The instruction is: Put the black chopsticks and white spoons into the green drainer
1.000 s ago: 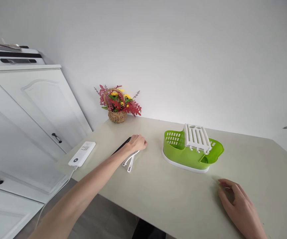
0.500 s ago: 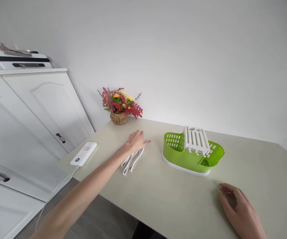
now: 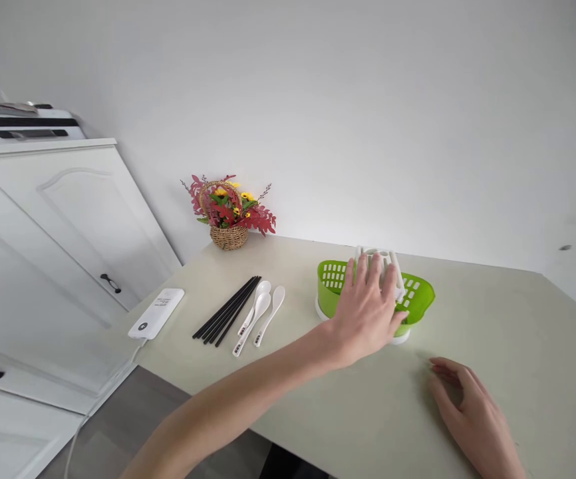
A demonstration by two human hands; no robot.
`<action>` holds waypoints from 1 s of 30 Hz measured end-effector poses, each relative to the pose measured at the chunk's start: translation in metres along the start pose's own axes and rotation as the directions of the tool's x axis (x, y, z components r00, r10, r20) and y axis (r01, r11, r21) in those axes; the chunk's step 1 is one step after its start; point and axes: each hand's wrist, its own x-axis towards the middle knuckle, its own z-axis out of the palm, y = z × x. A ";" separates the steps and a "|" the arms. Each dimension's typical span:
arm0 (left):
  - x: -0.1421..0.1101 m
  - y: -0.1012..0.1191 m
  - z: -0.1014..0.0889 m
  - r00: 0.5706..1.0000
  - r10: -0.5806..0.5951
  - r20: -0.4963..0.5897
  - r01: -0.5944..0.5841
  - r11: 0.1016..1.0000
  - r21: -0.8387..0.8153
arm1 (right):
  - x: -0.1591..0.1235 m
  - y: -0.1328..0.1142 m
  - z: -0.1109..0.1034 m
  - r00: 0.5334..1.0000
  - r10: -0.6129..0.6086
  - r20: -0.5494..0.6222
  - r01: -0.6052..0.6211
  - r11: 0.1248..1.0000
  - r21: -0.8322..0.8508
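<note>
My left hand is over the green cutlery holder, fingers spread across its white slotted insert. I cannot tell whether the fingertips touch the insert, and the hand covers much of the holder's front. My right hand rests at the right of the table, loosely curved, a gap between thumb and fingers and nothing in it. Left of the holder lie three white spoons, bowls pointing away from me. Beside them is a bundle of black chopsticks, fanned slightly.
At the back of the pale table stands a wicker basket of flowers against the wall. A white power bank with a cable lies near the left edge. White cabinets stand to the left.
My left hand has moved right, from above the spoons and chopsticks to the green holder, uncovering the utensils. My right hand stays at its place on the table. The view has shifted slightly.
</note>
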 end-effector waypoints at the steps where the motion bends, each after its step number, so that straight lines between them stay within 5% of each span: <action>1: 0.000 -0.004 0.004 1.000 0.001 0.004 -0.001 1.000 0.020 | 0.000 -0.001 0.000 1.000 0.004 0.002 -0.004 1.000 -0.001; 7: 0.013 -0.052 0.013 0.998 0.028 -0.052 -0.029 1.000 -0.012 | -0.002 -0.005 -0.003 1.000 0.025 0.019 -0.025 1.000 -0.013; 12: 0.019 -0.127 -0.001 1.000 -0.011 -0.011 0.011 1.000 -0.017 | -0.002 -0.004 -0.004 0.999 0.042 0.033 -0.042 0.999 -0.024; 19: 0.008 -0.219 -0.025 0.971 -0.232 0.065 0.224 0.968 0.115 | 0.000 0.003 -0.001 0.997 0.068 0.046 -0.067 0.997 -0.028; 30: -0.014 -0.245 -0.040 0.952 -0.296 0.083 0.278 0.944 0.179 | -0.002 -0.002 -0.001 0.999 0.030 0.037 -0.029 0.999 -0.033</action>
